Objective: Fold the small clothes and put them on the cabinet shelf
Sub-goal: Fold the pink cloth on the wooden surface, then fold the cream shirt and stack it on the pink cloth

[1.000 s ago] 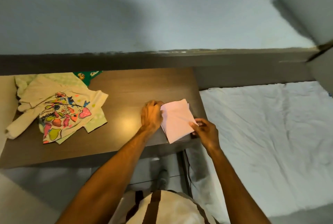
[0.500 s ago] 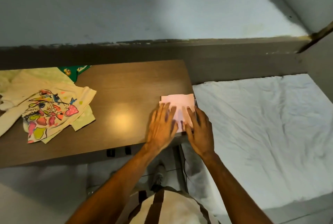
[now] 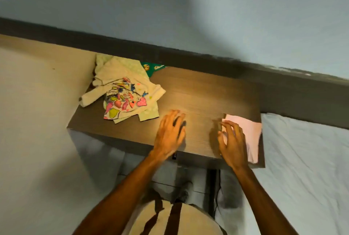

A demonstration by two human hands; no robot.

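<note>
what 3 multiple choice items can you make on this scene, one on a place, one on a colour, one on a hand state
1. Where does the pink cloth lie on the table?
A. at its right end, by the bed
B. at its left end, by the pile
C. on the floor

2. What colour is the cloth peeking out behind the pile?
A. red
B. green
C. black

3. How is the left hand?
A. gripping the pink cloth
B. pinching the pile
C. open, holding nothing

Answers:
1. A, it lies at the table's right end, next to the white bed.
2. B, a green cloth shows at the pile's back edge.
3. C, its fingers are spread between pile and pink cloth; the right hand is over the pink cloth's left edge.
</note>
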